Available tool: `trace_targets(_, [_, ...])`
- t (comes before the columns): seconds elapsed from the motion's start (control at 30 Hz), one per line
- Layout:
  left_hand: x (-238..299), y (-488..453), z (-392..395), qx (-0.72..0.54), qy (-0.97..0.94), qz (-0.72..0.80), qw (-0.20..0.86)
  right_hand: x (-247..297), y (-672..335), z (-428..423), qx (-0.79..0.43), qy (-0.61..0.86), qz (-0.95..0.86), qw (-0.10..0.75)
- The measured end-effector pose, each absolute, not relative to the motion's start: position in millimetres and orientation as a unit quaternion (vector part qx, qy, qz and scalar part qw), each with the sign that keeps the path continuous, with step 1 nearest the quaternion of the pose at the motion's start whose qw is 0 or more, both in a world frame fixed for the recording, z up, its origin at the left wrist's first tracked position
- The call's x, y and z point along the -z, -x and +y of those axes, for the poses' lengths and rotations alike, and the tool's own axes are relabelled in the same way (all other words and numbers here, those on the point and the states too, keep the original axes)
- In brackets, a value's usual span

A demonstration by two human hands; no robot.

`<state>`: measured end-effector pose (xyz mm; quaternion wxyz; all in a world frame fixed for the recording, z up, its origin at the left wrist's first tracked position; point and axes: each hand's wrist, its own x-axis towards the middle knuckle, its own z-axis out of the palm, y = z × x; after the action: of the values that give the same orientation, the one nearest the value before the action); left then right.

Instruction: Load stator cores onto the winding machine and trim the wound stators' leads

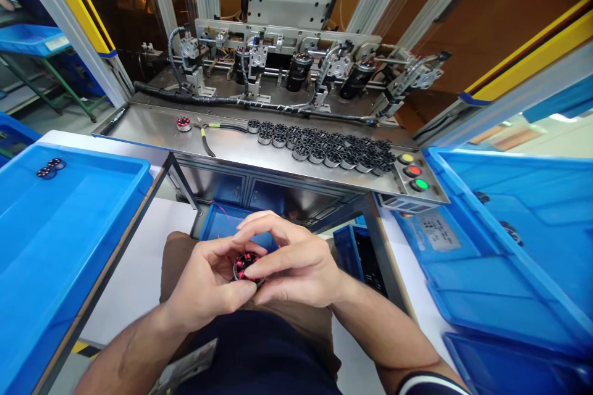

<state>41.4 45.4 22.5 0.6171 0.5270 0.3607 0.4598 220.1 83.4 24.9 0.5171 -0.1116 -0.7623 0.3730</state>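
Evidently a two-handed hold: the red-wound motor stator (247, 257) sits above the lap, below the steel bench (152, 126). The left hand (210, 281) clamps its rim between thumb and curled fingers; the right hand (299, 259) closes in from the other side, a fingertip over the coils. Coil face turned up – likely to keep the windings in sight and within fingertip reach.

On the bench, black stator cores (317, 155) stand packed in rows in front of the winding machine (299, 71), probably for a short reach. Apart from them, to the left, another red-wound stator (184, 126) sits alone near the yellow-and-black-handled pliers (204, 133), which seem parked handy, handles spread. Two dark stators (50, 169) lie in the left blue tray (99, 216).

Writing: a pale label (438, 228) on the right blue bin (542, 259) carries dark print – too small to read. Yellow button (406, 159), red button (412, 171), green button (419, 184): no legible lettering. No brand made out.
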Motion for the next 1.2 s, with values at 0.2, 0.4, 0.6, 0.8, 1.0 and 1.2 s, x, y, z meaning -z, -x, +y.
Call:
trace_targets(0.2, [-19,-40,47,-0.465,-0.482,0.323,0.669,-20,-219,64,-0.221,0.182,-0.754,0.591])
trace_targets(0.4, [-21,-45,43,-0.520,-0.531,0.302,0.597,-9,-217,39,-0.074,0.270,-0.738,0.613])
trace_targets(0.6, [-17,-50,40,-0.600,-0.621,0.305,0.402,-14,-204,31,-0.079,0.323,-0.701,0.630])
trace_targets(0.8, [-9,-52,38,-0.620,-0.601,0.300,0.406,-11,-183,33,-0.168,0.352,-0.610,0.689])
trace_targets(1.0, [-12,-35,43,-0.478,-0.539,0.312,0.620,-4,-188,43,-0.166,0.330,-0.637,0.677])
trace_targets(1.2, [-4,-25,49,-0.415,-0.490,0.226,0.733,-3,-196,47,-0.159,0.334,-0.666,0.648])
